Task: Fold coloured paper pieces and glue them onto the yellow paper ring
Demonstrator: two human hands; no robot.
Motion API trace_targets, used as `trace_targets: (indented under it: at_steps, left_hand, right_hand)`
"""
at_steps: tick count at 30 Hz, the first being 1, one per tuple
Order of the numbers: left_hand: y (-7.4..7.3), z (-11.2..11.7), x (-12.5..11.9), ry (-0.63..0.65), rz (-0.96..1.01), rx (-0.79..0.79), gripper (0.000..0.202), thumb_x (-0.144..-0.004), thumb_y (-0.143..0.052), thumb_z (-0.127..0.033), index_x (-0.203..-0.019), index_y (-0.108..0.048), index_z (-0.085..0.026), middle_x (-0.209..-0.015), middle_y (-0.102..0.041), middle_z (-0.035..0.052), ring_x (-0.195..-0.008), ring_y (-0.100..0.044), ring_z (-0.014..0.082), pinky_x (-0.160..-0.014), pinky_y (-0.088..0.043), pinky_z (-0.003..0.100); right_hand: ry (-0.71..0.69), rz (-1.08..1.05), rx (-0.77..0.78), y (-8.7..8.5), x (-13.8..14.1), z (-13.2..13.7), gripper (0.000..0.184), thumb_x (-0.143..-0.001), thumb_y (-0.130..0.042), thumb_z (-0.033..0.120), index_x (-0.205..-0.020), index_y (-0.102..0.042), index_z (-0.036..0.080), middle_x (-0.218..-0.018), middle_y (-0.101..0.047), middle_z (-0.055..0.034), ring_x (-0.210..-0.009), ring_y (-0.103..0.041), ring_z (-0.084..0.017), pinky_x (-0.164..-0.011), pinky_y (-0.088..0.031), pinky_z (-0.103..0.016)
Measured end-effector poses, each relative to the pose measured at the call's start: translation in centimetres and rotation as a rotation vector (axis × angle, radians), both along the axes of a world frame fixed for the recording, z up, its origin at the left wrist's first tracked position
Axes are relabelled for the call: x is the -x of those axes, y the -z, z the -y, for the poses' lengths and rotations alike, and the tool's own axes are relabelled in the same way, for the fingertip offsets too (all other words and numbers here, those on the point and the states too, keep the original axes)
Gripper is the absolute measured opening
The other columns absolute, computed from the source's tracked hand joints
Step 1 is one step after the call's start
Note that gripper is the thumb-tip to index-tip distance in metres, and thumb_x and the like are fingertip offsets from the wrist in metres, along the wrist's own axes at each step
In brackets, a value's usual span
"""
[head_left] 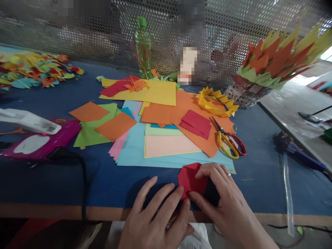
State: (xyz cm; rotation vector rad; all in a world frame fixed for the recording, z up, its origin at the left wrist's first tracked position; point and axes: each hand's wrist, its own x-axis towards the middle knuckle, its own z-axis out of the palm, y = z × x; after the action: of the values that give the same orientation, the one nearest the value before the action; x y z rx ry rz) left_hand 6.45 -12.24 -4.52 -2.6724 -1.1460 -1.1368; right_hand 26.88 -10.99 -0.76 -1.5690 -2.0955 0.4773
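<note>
Both hands are on a red folded piece of paper with angled corners, near the table's front edge. My left hand grips its lower left edge between thumb and index finger, the other fingers spread. From the right, my right hand, with a ring on one finger, pinches it with thumb and fingers over its top and lower edge. Just beyond the paper are light blue sheets with a pale pink sheet on top. Scissors with red and yellow handles lie partly open beyond my right hand.
Red squares, orange squares and a yellow pleated paper ring lie behind. A green bottle and newspaper pot stand farther back. Left is a magenta device with a cord; right, a blue glue gun.
</note>
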Motion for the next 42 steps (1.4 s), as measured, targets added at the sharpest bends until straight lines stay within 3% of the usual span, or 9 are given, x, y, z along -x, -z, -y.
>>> trace_targets:
  at_steps: [11,24,30,34,42]
  left_hand:
    - [-0.2,0.0,-0.2,-0.002,0.065,0.046,0.018,-0.093,-0.062,-0.028,-0.103,-0.076,-0.022,-0.112,-0.075,0.0057,-0.108,-0.066,0.0231,-0.115,-0.031,0.051]
    - [-0.4,0.0,-0.2,-0.004,0.113,0.071,0.014,-0.09,-0.064,-0.024,-0.098,-0.075,-0.022,-0.112,-0.075,0.0047,-0.107,-0.066,0.0225,-0.114,-0.034,0.049]
    - [-0.5,0.0,-0.3,0.009,0.119,0.062,0.014,-0.09,-0.064,-0.024,-0.1,-0.074,-0.022,-0.11,-0.075,0.0041,-0.108,-0.065,0.0222,-0.113,-0.034,0.048]
    - [-0.5,-0.2,-0.3,0.012,0.122,0.054,0.014,-0.091,-0.064,-0.024,-0.101,-0.073,-0.021,-0.111,-0.074,0.0042,-0.11,-0.064,0.0224,-0.113,-0.034,0.048]
    - [-0.5,0.0,-0.2,0.014,0.13,0.039,0.013,-0.092,-0.062,-0.024,-0.098,-0.073,-0.021,-0.111,-0.075,0.0035,-0.108,-0.065,0.0208,-0.112,-0.034,0.046]
  right_hand:
    - [-0.005,-0.036,0.075,-0.1,-1.0,-0.1,0.021,-0.093,-0.061,0.022,-0.108,-0.047,0.027,-0.11,-0.057,-0.0044,-0.104,-0.051,-0.023,-0.088,-0.046,-0.038]
    - [-0.051,-0.079,0.057,-0.3,-2.1,-0.1,0.023,-0.094,-0.054,0.015,-0.113,-0.048,0.026,-0.114,-0.057,-0.0061,-0.104,-0.054,-0.021,-0.088,-0.049,-0.039]
    - [0.058,-0.215,0.113,-0.2,-3.6,-0.5,0.02,-0.099,-0.05,0.029,-0.12,-0.049,0.028,-0.11,-0.059,-0.0035,-0.086,-0.058,-0.015,-0.077,-0.052,-0.03]
    - [0.129,-0.124,0.075,-0.3,-3.1,-0.9,0.025,-0.098,-0.054,0.039,-0.12,-0.051,0.027,-0.105,-0.063,-0.0026,-0.079,-0.059,-0.014,-0.072,-0.051,-0.028]
    - [0.016,-0.115,0.033,-1.5,-3.2,-1.4,0.026,-0.102,-0.038,0.026,-0.124,-0.052,0.025,-0.097,-0.065,-0.0015,-0.087,-0.064,-0.013,-0.078,-0.051,-0.025]
